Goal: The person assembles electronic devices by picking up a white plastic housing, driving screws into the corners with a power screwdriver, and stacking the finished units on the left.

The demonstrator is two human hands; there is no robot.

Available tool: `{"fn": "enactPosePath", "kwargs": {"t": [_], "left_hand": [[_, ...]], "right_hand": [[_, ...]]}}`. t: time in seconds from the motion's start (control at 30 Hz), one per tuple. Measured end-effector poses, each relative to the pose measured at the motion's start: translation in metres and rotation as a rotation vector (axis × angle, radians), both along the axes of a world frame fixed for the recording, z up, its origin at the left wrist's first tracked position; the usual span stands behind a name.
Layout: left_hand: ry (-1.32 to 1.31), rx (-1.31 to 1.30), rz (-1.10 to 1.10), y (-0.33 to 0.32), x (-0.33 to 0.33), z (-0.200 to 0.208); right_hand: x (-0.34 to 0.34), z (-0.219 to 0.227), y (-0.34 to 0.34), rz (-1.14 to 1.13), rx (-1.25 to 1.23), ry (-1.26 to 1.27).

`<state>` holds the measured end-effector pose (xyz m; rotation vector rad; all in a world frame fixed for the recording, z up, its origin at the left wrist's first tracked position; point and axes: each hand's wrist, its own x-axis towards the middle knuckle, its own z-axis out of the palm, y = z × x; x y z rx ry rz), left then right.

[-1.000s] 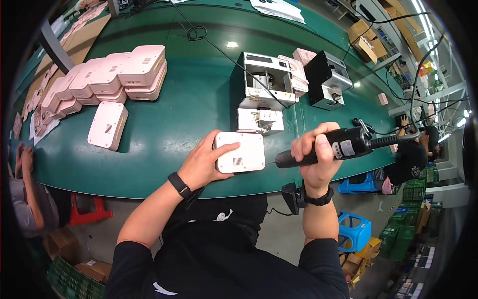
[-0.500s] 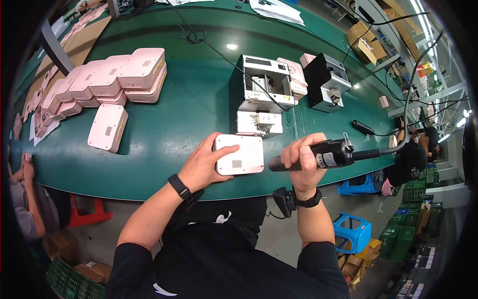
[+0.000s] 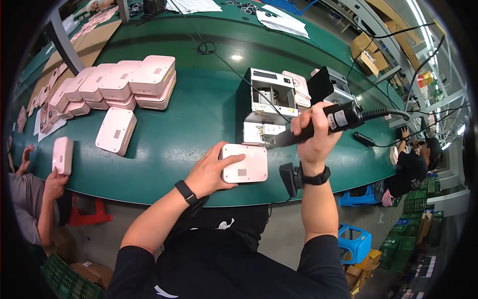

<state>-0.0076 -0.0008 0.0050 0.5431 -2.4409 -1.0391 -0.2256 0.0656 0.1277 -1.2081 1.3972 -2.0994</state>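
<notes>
My left hand [image 3: 211, 169] grips a pale pink plastic box [image 3: 255, 160] by its left side, thumb across the top face. The box lies near the bench's front edge, its vent slots and corner holes facing up. My right hand [image 3: 317, 132] is wrapped round a black corded electric screwdriver [image 3: 344, 117], held nearly level and pointing left. Its tip is at the front metal block of a screw feeder [image 3: 273, 115], just beyond the box. Whether the tip touches the feeder or carries a screw is too small to tell.
Stacked pink boxes [image 3: 153, 74] stand at the left, with a single box [image 3: 115, 130] before them. A co-worker's hand [image 3: 56, 185] holds another box at far left. A second feeder [image 3: 332, 85] and a black screwdriver [image 3: 364, 139] lie right. A cable [image 3: 226, 62] crosses the bench.
My right hand has moved the screwdriver up and away from the box's right edge to the feeder. My left hand keeps its hold. The co-worker at left now holds up a pink box.
</notes>
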Motion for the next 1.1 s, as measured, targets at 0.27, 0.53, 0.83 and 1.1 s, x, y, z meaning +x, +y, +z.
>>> {"fn": "enactPosePath", "kwargs": {"t": [0.27,0.53,0.83,1.1], "left_hand": [[0.012,0.009,0.0,-0.002,-0.001,-0.004],[0.015,-0.017,0.012,0.001,-0.002,-0.007],[-0.004,-0.048,0.025,0.0,-0.001,-0.006],[-0.043,-0.045,0.036,0.002,-0.001,-0.006]], "right_hand": [[0.045,-0.004,0.047,0.215,0.038,-0.145],[0.058,-0.025,0.053,0.271,0.049,-0.104],[0.057,-0.033,0.054,0.29,0.018,-0.147],[0.043,-0.011,0.04,0.197,-0.035,-0.085]]}}
